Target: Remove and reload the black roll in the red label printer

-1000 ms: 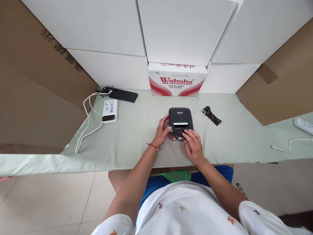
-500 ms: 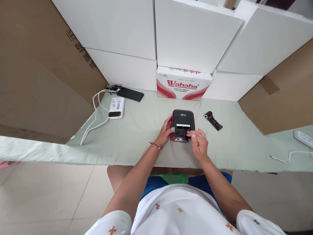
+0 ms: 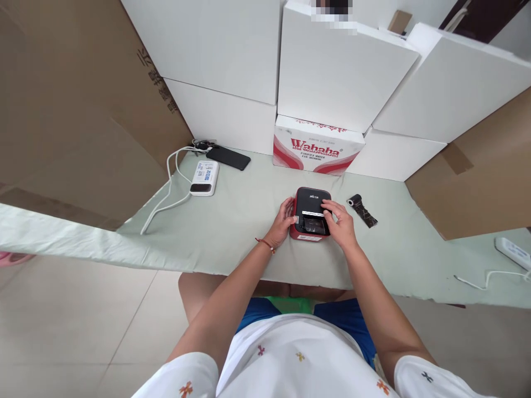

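Note:
A small label printer (image 3: 312, 196) with a black lid and red sides sits on the cloth-covered table in front of me. My left hand (image 3: 282, 224) is wrapped round its left side, the thumb at the front corner. Across the right part of the lid lie the outstretched fingers of my right hand (image 3: 340, 222), its thumb near the front opening. Glossy dark film shows inside that opening, and a white label is on the printer's front. To the right, apart from both hands, lies a roll of dark film (image 3: 363, 211), partly unwound.
A white power bank (image 3: 204, 178) with white cables and a black phone (image 3: 229, 158) lie at the left. Behind the printer stands a Wahaba-printed carton (image 3: 317, 146). Brown cardboard (image 3: 83, 110) walls the left side. A white power strip (image 3: 512, 251) lies far right.
My right hand has moved from the film at the printer's front opening up onto the lid. The film no longer hangs over the front, where a white label now shows. My left hand keeps its hold.

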The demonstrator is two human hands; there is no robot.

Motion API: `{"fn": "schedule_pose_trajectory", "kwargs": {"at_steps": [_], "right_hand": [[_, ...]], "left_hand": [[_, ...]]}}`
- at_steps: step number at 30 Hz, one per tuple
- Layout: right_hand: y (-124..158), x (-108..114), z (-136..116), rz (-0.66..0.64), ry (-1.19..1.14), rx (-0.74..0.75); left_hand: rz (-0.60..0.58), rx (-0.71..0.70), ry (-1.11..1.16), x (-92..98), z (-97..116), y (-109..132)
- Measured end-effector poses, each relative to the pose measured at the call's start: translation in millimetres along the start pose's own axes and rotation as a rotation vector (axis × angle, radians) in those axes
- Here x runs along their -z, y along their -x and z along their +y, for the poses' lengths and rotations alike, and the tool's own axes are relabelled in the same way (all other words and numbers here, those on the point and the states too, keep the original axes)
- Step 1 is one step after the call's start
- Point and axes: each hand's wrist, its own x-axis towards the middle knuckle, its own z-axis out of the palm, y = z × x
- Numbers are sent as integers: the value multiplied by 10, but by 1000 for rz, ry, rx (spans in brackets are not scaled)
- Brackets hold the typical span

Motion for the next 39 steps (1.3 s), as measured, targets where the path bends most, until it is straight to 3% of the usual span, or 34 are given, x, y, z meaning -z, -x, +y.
{"fn": "schedule_pose_trajectory", "kwargs": {"at_steps": [14, 24, 30, 39], "right_hand": [[-53, 148, 53, -138, 45, 49], [-125, 210, 41, -204, 102, 49], [-141, 229, 7, -217, 133, 67], [-266, 270, -128, -148, 188, 78]], "left_hand": [[61, 37, 2, -78, -28, -26], [8, 84, 5, -128, 172, -4], [-46, 110, 50, -105, 194, -16], [6, 59, 74, -108, 85, 22]]}}
